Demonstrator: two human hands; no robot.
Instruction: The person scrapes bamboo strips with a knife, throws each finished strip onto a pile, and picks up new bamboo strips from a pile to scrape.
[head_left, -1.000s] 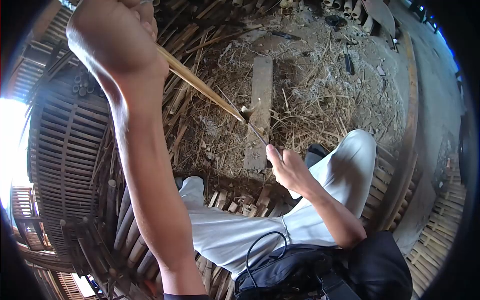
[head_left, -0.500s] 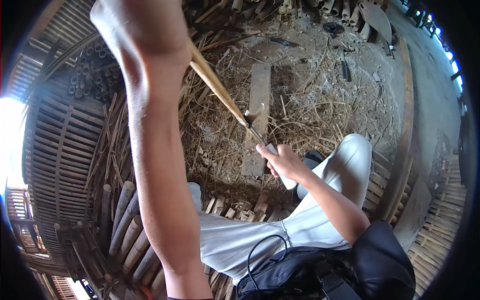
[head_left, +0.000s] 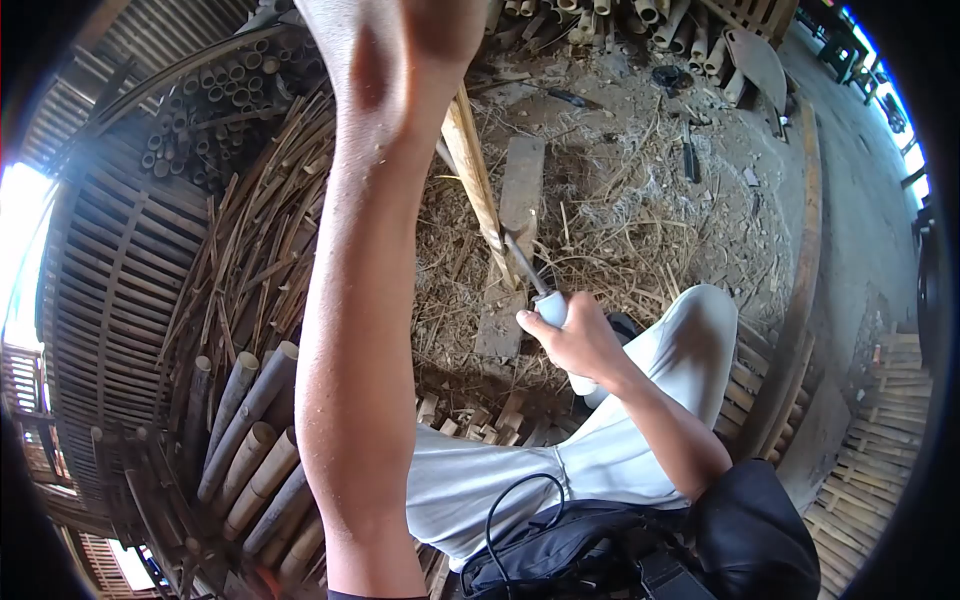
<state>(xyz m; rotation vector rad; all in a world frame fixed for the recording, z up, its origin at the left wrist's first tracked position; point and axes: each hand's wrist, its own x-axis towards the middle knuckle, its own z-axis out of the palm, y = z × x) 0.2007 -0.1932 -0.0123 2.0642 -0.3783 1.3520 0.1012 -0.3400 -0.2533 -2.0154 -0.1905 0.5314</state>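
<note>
My right hand (head_left: 580, 340) is closed around the pale handle of a knife (head_left: 551, 310). The knife's dark blade points up and to the left and touches a split bamboo strip (head_left: 470, 165) near its lower end. That strip slants down from beside my left wrist and lies over a flat wooden board (head_left: 522, 190) on the ground. My left forearm crosses the view from the bottom; only the base of my left hand (head_left: 435, 25) shows at the top edge, its fingers hidden.
Split bamboo strips (head_left: 265, 235) and thick poles (head_left: 265, 470) lie at the left, with stacked tubes (head_left: 215, 90) behind. Another dark-handled tool (head_left: 690, 155) rests on the littered ground. A long beam (head_left: 812, 200) edges the right side. My bent knee (head_left: 705, 320) is near my right hand.
My left hand and forearm have moved right, and the hand has passed mostly beyond the top edge. The strip stands steeper. The knife's handle shows more, and its blade is near the strip's lower end.
</note>
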